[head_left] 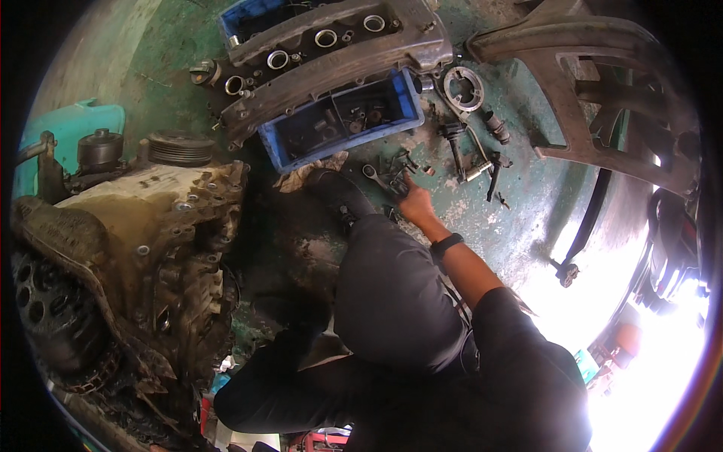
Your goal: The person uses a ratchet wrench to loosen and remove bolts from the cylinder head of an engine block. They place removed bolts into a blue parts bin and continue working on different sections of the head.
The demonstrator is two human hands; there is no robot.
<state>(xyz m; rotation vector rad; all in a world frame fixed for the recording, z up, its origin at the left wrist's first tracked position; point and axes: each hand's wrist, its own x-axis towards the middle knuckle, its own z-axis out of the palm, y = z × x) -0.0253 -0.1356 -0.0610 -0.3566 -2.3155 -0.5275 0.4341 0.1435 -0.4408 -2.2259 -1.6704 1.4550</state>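
My right hand [415, 203] reaches down to the floor among small dark metal parts, with a black band on its wrist. One finger stretches forward beside loose bolts [407, 160]; the other fingers are partly hidden. Just left of the fingertips lies a ring-ended wrench [372, 173], its far end close to the hand; I cannot tell whether they touch. My left hand does not show. Beyond the right hand stands a blue tray [346, 144] with assorted small parts, and a long engine valve cover [324, 68] rests across it.
A greasy engine block [173, 218] fills the left side, near a pulley [181, 148]. Right of the tray lie a metal ring [463, 89], an ignition coil [454, 143] and a cylindrical part [497, 126]. A large metal frame [553, 98] stands at far right. My bent knee [399, 294] is near the middle.
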